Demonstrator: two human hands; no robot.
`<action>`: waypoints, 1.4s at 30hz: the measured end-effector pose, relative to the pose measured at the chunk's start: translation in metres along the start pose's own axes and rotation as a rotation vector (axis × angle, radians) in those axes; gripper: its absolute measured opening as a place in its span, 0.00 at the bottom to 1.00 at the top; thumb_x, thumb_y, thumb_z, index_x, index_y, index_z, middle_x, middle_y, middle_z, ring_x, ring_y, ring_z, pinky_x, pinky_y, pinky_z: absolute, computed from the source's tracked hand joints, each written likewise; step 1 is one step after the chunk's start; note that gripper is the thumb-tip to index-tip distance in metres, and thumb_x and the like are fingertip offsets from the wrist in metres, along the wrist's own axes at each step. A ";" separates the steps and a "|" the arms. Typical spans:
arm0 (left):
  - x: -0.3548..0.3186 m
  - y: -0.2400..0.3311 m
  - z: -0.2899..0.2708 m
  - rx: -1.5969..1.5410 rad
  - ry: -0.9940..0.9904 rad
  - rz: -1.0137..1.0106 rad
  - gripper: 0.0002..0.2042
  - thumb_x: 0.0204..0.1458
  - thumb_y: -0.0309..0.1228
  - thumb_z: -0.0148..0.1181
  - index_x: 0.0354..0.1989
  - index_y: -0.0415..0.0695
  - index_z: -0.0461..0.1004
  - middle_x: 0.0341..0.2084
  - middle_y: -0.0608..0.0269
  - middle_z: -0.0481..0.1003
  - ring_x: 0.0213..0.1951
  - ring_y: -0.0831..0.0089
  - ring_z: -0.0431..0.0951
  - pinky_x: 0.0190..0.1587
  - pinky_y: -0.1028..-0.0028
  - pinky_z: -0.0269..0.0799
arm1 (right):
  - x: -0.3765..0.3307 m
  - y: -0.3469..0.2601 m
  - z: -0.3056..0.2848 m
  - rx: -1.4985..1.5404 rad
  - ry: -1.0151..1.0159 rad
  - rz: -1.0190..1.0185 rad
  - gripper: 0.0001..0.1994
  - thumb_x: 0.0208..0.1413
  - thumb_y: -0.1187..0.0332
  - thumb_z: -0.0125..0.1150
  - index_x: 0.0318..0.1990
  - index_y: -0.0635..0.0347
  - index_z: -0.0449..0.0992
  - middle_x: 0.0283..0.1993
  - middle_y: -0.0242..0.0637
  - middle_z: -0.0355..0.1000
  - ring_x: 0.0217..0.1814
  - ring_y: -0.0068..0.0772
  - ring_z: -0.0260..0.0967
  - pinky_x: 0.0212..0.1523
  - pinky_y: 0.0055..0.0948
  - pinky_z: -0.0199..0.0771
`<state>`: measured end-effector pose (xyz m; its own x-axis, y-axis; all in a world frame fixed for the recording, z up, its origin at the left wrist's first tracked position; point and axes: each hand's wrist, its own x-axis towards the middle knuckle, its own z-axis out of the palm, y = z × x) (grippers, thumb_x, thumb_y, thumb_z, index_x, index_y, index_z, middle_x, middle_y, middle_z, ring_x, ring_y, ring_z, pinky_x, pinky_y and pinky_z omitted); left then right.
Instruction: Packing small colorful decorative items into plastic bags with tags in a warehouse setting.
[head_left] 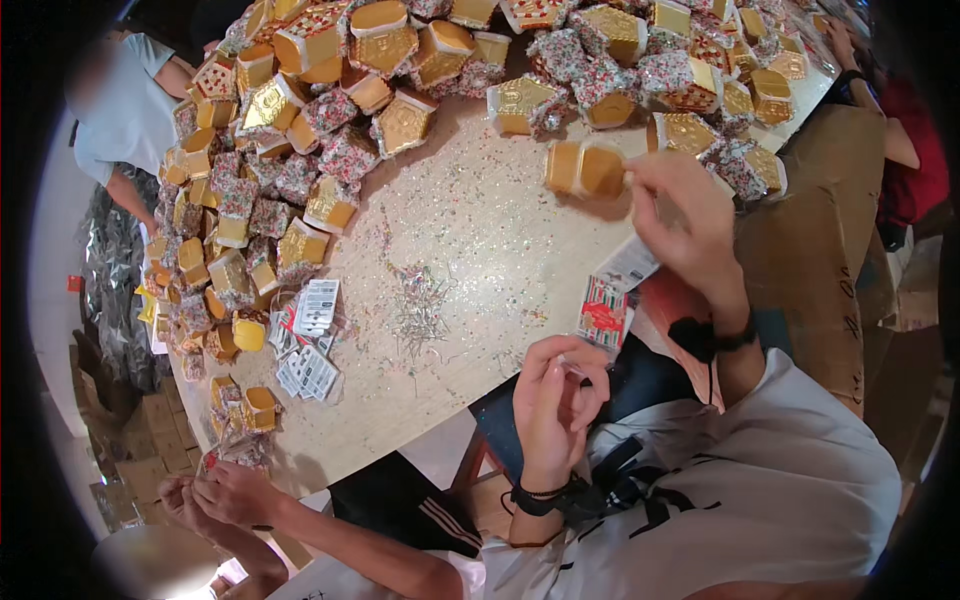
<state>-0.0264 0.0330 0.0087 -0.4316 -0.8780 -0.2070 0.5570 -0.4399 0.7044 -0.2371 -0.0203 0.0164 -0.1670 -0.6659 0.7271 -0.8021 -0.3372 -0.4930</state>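
Observation:
My right hand is closed, its fingertips pinching the edge of a gold house-shaped ornament over the table. Nearer to me, my left hand has its fingers curled together around something thin and pale that I cannot make out. Just beyond the left fingertips lies a printed card tag with red and green stripes. White card tags lie beside it, under my right wrist.
Many gold ornaments with sprinkle-covered sides are heaped along the far and left table. Loose strings and a pile of white tags lie mid-table. A co-worker's hands work at lower left; others stand beyond. Cardboard stands at right.

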 end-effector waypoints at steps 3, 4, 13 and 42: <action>0.000 0.002 0.000 0.043 0.094 0.052 0.20 0.61 0.34 0.42 0.59 0.38 0.56 0.40 0.47 0.72 0.17 0.80 0.61 0.13 0.87 0.47 | -0.008 -0.023 -0.006 0.062 -0.061 -0.027 0.09 0.39 0.83 0.60 0.31 0.63 0.72 0.31 0.40 0.70 0.44 0.41 0.74 0.40 0.33 0.71; -0.001 0.001 0.002 0.097 0.154 0.068 0.23 0.61 0.34 0.43 0.63 0.39 0.51 0.43 0.45 0.72 0.16 0.80 0.61 0.13 0.87 0.47 | -0.009 -0.027 -0.007 0.164 -0.076 0.003 0.09 0.39 0.84 0.59 0.31 0.64 0.72 0.31 0.40 0.70 0.43 0.41 0.74 0.40 0.33 0.71; 0.003 0.030 0.004 0.457 0.433 0.205 0.35 0.57 0.24 0.50 0.69 0.47 0.36 0.24 0.57 0.74 0.11 0.86 0.58 0.11 0.85 0.49 | -0.014 -0.023 0.056 0.706 -0.317 0.308 0.06 0.48 0.84 0.50 0.33 0.67 0.71 0.35 0.39 0.69 0.52 0.35 0.71 0.40 0.22 0.68; -0.041 0.014 -0.032 0.215 0.342 -0.023 0.22 0.53 0.26 0.57 0.47 0.41 0.48 0.24 0.57 0.68 0.13 0.79 0.65 0.13 0.80 0.61 | -0.055 -0.090 0.001 0.596 -0.390 0.060 0.08 0.38 0.83 0.60 0.29 0.65 0.72 0.32 0.43 0.71 0.35 0.40 0.72 0.35 0.30 0.72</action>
<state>0.0219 0.0570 0.0051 -0.1613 -0.8965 -0.4127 0.3733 -0.4425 0.8153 -0.1551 0.0459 0.0202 0.1056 -0.8467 0.5215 -0.3294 -0.5246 -0.7850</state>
